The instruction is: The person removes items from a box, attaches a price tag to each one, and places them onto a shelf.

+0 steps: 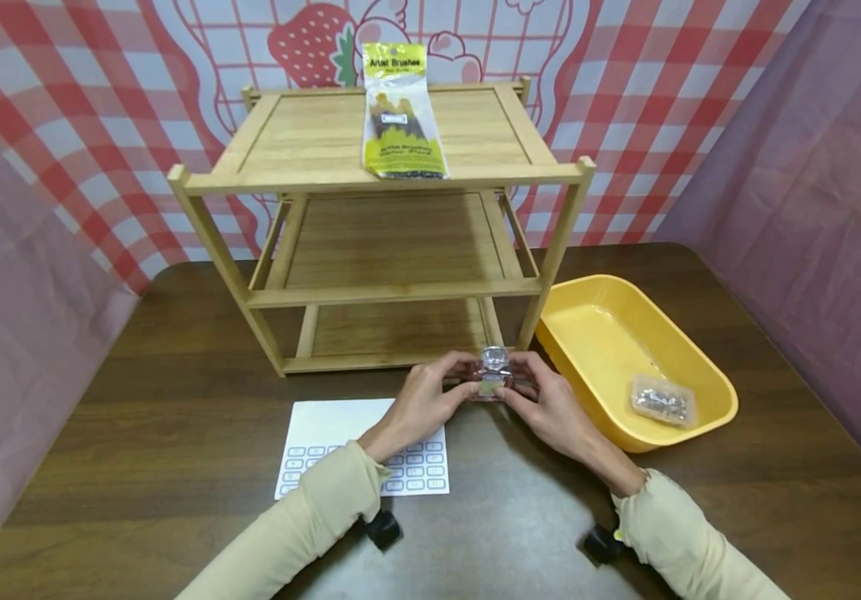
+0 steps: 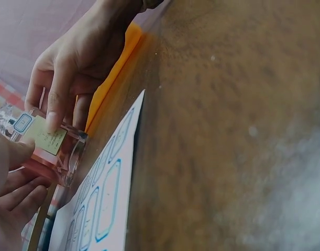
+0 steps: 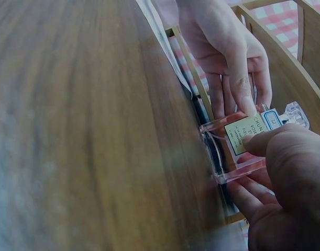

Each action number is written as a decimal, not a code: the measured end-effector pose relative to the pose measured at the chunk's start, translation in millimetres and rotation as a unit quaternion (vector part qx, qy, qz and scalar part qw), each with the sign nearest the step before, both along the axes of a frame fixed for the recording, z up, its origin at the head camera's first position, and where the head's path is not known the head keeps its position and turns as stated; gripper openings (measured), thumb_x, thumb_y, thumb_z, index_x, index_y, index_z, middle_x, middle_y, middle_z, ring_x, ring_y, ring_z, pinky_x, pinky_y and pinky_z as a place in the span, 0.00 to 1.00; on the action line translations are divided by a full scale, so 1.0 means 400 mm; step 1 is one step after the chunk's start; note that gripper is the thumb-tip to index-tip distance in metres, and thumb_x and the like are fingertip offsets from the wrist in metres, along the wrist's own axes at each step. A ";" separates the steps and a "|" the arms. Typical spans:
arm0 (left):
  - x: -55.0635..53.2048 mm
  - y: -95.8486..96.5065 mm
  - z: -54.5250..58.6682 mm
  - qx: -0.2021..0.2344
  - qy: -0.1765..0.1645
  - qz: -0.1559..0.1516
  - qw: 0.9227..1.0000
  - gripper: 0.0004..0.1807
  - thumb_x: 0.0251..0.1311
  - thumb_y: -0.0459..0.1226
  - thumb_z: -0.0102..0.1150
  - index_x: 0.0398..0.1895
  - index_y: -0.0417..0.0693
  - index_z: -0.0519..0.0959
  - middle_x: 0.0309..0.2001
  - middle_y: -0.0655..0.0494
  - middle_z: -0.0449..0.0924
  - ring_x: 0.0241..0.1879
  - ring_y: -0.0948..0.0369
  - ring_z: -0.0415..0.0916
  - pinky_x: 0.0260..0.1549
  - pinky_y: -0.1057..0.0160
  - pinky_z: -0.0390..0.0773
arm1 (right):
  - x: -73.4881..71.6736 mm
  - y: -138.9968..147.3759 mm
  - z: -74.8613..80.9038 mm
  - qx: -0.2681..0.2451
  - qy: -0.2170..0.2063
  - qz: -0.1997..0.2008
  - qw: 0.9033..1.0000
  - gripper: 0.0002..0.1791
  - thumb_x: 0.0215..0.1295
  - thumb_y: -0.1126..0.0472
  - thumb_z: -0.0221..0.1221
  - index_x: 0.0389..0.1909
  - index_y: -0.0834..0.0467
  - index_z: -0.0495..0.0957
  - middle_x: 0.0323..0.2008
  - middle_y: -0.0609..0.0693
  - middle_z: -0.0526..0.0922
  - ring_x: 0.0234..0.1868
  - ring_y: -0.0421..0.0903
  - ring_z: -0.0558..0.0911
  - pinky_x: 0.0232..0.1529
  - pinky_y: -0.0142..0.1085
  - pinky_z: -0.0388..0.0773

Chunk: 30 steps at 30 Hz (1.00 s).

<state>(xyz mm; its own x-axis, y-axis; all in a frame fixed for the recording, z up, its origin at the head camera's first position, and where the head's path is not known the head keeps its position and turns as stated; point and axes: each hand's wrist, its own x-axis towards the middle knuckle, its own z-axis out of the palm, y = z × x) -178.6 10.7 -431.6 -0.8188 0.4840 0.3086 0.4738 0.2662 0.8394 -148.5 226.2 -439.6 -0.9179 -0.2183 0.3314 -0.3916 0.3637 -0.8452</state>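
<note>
Head and wrist views: left hand [image 1: 426, 396] and right hand [image 1: 554, 406] pinch bottle [image 1: 492, 379] — sticker [image 2: 22, 123] on; box [image 1: 663, 401] in bin [image 1: 595, 342] — apparently pending.

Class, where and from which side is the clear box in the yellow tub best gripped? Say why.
Probably by the two long sides of the box, from above: it lies flat and is narrower across them, and the raised walls of the tub would likely hinder a sideways approach.

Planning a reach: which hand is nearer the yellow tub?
The right hand. It holds the bottle on the side nearer the yellow tub; the left hand holds the opposite side, farther off.
</note>
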 end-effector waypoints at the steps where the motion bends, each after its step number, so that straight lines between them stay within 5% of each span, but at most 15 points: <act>1: 0.000 0.000 0.000 -0.002 0.000 0.001 1.000 0.16 0.70 0.31 0.64 0.59 0.37 0.79 0.50 0.44 0.86 0.51 0.55 0.84 0.52 0.64 0.82 | 0.000 0.000 0.000 0.000 -0.002 0.000 1.000 0.20 0.66 0.78 0.63 0.57 0.73 0.70 0.54 0.71 0.81 0.56 0.63 0.82 0.57 0.42 0.80; 13: 0.004 -0.002 0.001 0.004 0.005 0.023 1.000 0.19 0.70 0.33 0.64 0.61 0.36 0.79 0.49 0.43 0.86 0.49 0.53 0.85 0.50 0.62 0.83 | 0.003 -0.004 0.007 -0.019 -0.025 -0.007 0.999 0.21 0.66 0.77 0.64 0.59 0.73 0.71 0.51 0.68 0.82 0.52 0.62 0.83 0.55 0.37 0.82; 23: 0.007 -0.005 0.011 0.014 -0.027 0.025 0.999 0.22 0.70 0.34 0.64 0.64 0.34 0.77 0.50 0.42 0.86 0.49 0.51 0.84 0.52 0.61 0.82 | 0.010 -0.006 0.021 -0.065 -0.049 -0.002 0.997 0.20 0.67 0.75 0.64 0.58 0.74 0.73 0.49 0.68 0.84 0.49 0.43 0.83 0.52 0.30 0.82; 30: 0.014 -0.015 0.022 0.022 -0.033 0.024 0.999 0.22 0.71 0.35 0.64 0.64 0.34 0.78 0.50 0.42 0.86 0.48 0.51 0.85 0.51 0.61 0.83 | 0.015 -0.008 0.034 -0.080 -0.053 0.004 0.995 0.19 0.67 0.76 0.63 0.57 0.75 0.74 0.49 0.69 0.84 0.48 0.40 0.84 0.53 0.30 0.81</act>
<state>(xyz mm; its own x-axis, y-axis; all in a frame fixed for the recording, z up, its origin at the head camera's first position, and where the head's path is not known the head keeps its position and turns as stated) -173.0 4.8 -422.6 -0.8597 0.4317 0.2729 0.4047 0.2497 0.8797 -142.3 222.9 -426.0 -0.9480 -0.1782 0.2638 -0.2994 0.2176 -0.9290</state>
